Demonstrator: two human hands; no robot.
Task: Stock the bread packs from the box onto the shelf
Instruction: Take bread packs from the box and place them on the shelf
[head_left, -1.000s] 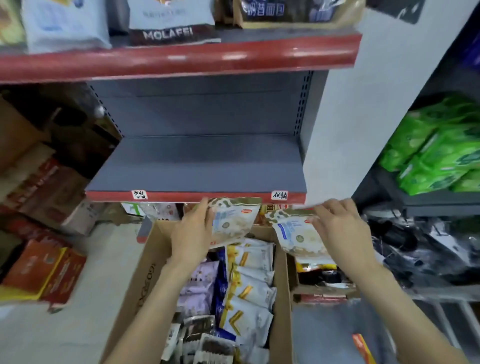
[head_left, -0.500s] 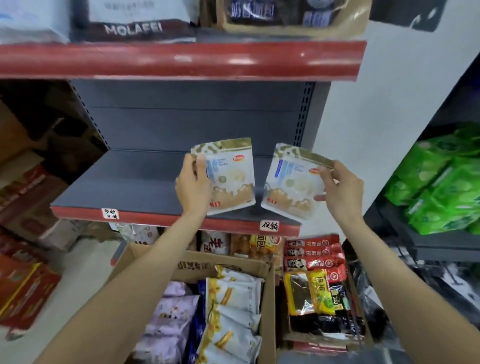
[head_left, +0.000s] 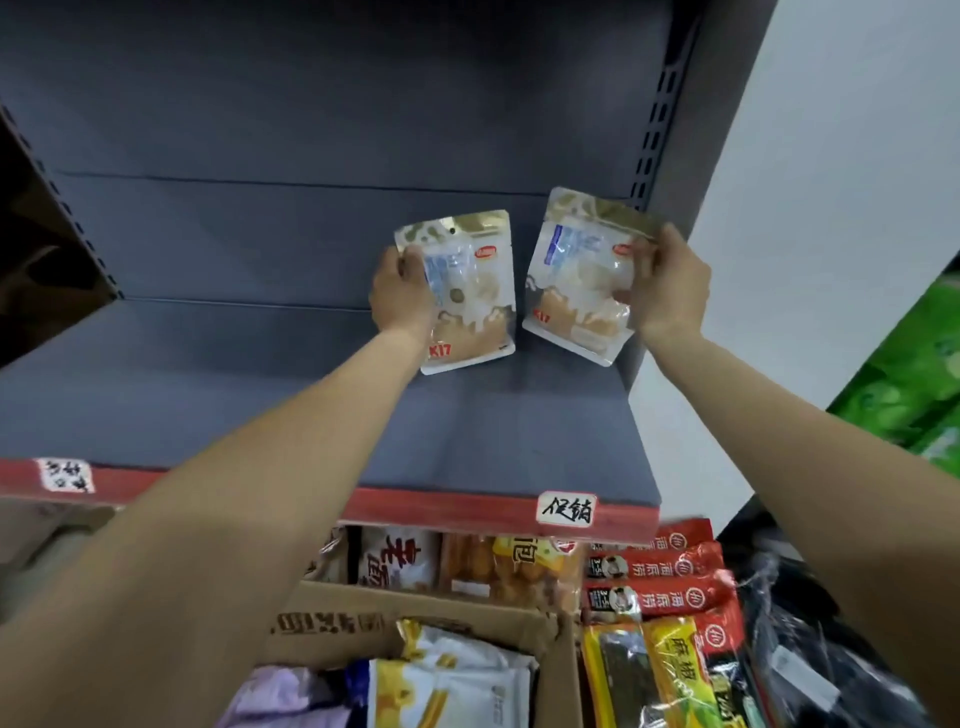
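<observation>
Two white-and-gold bread packs stand upright near the back right of the grey shelf (head_left: 260, 395). My left hand (head_left: 400, 288) grips the left bread pack (head_left: 470, 306) by its left edge, and its bottom touches the shelf board. My right hand (head_left: 667, 288) holds the right bread pack (head_left: 576, 291) by its upper right edge; this pack tilts slightly left, with its base at the shelf's right end. Below, the open cardboard box (head_left: 374, 629) holds more packs in yellow-white and lilac wrappers (head_left: 447, 686).
The shelf's red front lip (head_left: 467, 512) carries two handwritten white labels. Under it, red, yellow and orange snack packs (head_left: 660, 597) fill a lower tier. A white wall (head_left: 831, 208) borders the shelf on the right, with green bags (head_left: 914, 379) beyond it.
Both hands lifted the two bread packs out of the box, raised them past the red lip, and carried them back onto the shelf board, where they now stand.
</observation>
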